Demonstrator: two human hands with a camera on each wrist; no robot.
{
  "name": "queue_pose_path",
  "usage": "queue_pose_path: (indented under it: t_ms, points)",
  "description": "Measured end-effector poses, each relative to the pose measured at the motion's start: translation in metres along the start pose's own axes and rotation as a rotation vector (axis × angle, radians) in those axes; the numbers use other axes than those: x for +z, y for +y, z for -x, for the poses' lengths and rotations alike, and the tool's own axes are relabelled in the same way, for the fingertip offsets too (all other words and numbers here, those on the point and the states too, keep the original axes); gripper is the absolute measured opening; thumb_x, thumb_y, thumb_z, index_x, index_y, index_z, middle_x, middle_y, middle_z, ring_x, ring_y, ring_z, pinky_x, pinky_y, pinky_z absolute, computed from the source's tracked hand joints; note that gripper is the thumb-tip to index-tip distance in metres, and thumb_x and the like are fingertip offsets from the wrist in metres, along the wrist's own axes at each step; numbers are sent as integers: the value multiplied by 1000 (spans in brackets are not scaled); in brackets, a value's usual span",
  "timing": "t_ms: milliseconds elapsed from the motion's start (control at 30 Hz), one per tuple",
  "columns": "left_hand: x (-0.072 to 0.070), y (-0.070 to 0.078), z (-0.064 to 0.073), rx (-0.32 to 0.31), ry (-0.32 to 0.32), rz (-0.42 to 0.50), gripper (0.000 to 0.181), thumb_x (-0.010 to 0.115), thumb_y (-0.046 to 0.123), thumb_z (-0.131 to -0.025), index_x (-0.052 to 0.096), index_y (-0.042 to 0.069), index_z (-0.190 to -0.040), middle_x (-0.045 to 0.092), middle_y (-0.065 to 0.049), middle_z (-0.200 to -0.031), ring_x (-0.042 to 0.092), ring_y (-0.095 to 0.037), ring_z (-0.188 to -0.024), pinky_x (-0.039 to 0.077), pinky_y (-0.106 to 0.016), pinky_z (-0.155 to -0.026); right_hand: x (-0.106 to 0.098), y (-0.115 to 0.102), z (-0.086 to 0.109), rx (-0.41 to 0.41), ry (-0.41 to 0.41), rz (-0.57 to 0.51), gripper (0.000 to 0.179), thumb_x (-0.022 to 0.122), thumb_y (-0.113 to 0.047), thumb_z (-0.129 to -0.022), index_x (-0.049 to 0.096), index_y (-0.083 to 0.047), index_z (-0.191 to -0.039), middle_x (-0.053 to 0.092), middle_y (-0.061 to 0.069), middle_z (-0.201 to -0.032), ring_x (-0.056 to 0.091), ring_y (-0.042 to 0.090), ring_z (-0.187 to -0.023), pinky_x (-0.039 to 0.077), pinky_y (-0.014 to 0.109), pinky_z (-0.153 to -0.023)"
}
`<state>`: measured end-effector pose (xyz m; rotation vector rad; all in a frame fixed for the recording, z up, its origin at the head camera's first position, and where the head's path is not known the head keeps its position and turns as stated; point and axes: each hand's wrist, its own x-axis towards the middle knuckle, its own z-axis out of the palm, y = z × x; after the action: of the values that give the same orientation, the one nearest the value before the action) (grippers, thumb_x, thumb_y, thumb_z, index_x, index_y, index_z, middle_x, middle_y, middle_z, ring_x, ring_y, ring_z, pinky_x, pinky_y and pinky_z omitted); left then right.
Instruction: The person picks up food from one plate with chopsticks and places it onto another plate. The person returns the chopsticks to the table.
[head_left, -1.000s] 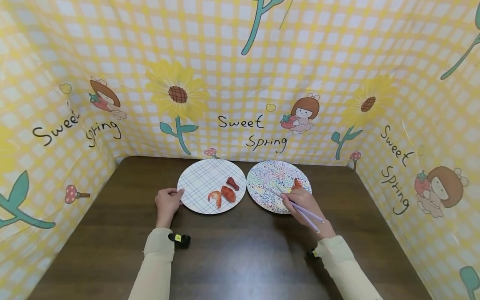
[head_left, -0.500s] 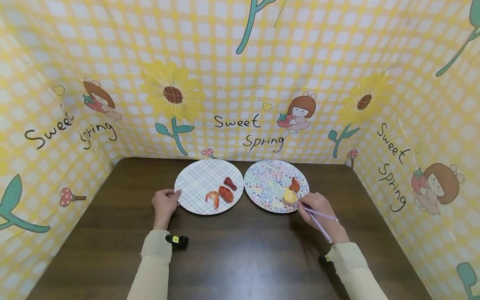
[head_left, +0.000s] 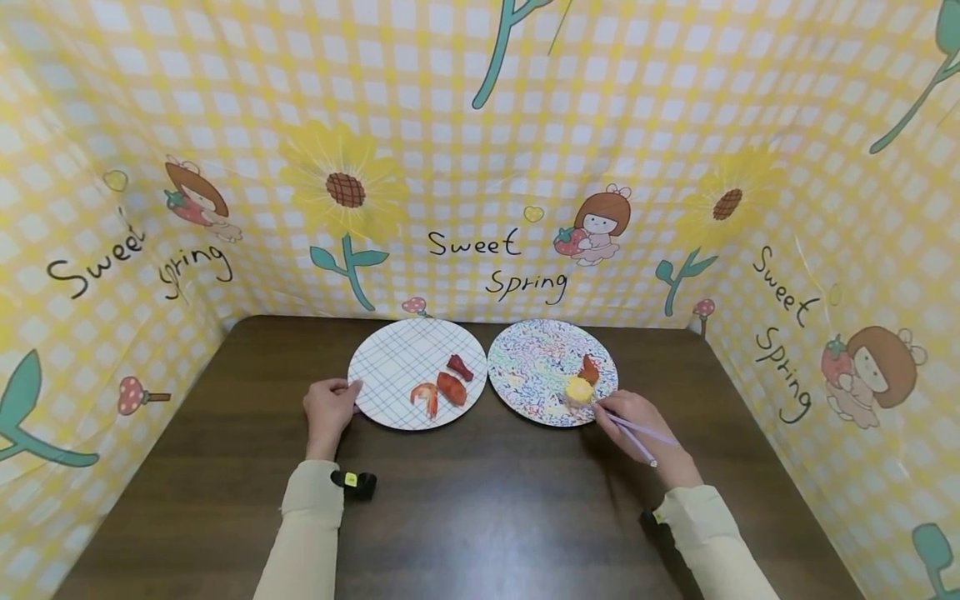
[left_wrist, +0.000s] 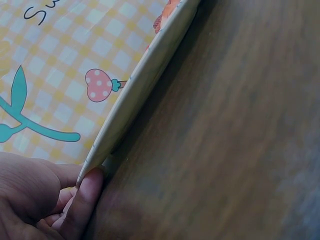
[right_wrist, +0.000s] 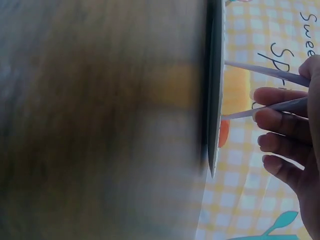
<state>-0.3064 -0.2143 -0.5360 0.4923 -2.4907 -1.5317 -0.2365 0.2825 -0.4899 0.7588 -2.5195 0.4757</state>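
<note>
My left hand (head_left: 330, 410) pinches the left rim of the white grid-patterned plate (head_left: 397, 367); in the left wrist view, its fingers (left_wrist: 87, 192) are at the rim. On that plate lie a shrimp (head_left: 427, 398), an orange-brown wing-like piece (head_left: 452, 388) and a dark red drumstick (head_left: 459, 367). My right hand (head_left: 637, 421) holds a pair of lilac chopsticks (head_left: 633, 433) over the near right side of the speckled plate (head_left: 532, 358). Their tips stand either side of a short yellow chunk (right_wrist: 236, 90), apparently resting on the plate. Behind it lies an orange-brown drumstick-shaped piece (head_left: 589, 368).
Both plates lie side by side near the back edge of the brown wooden table (head_left: 450, 508). A yellow checked cloth (head_left: 480, 167) with printed flowers hangs around the back and sides.
My right hand has moved right and nearer, uncovering the yellow chunk and the orange-brown piece. The chopsticks now reach around the chunk. My left hand keeps its hold on the plate.
</note>
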Motion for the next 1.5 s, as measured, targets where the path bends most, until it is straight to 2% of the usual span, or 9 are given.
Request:
queue_pose_path:
  t_ms: [233,600,667,933,1167,1500]
  points:
    - [-2,2,-2,4,22,12,38,69,21,-97,69,-12,-116,74,-28,-101,62,-1,-56,50,-15,-52,7,2,-13,-53,-44,6,21,66,-11,-93,64,-16,-73,56,-8,-66,50,11,-63,46,28,-59]
    - [-2,2,1,-9,10,-14,39,71,21,-97,69,-12,-116,74,-26,-100,63,-4,-58,48,-15,-53,22,6,-21,-170,-54,97,20,66,-11,-93,66,-10,-73,60,-1,-70,56,19,-65,50,38,-62]
    - [-2,1,1,-6,12,-14,38,70,22,-97,69,-12,-116,74,-26,-100,63,-4,-58,48,-15,-53,22,4,-23,-163,-69,101,20,65,-11,-94,65,-10,-73,61,1,-71,58,21,-68,51,41,-65]
    - [-1,-1,0,-3,-3,2,39,69,22,-98,68,-12,-118,74,-27,-101,64,-4,-58,50,-16,-53,18,-7,-26,-36,-188,126,32,57,-13,-98,57,-16,-66,59,0,-73,60,25,-75,47,42,-74]
    - [-1,0,-1,-8,6,-6,39,69,22,-98,69,-11,-118,74,-26,-102,64,-4,-58,49,-16,-53,20,-5,-27,-81,-139,117,27,64,-9,-95,60,-13,-68,58,0,-66,58,22,-62,52,42,-64]
    - [-2,0,-1,-13,-4,16,39,69,21,-98,68,-12,-119,73,-27,-102,65,-4,-57,51,-16,-53,22,-3,-27,-136,-90,110,29,62,-6,-94,59,-10,-66,58,2,-64,57,22,-61,51,41,-61]
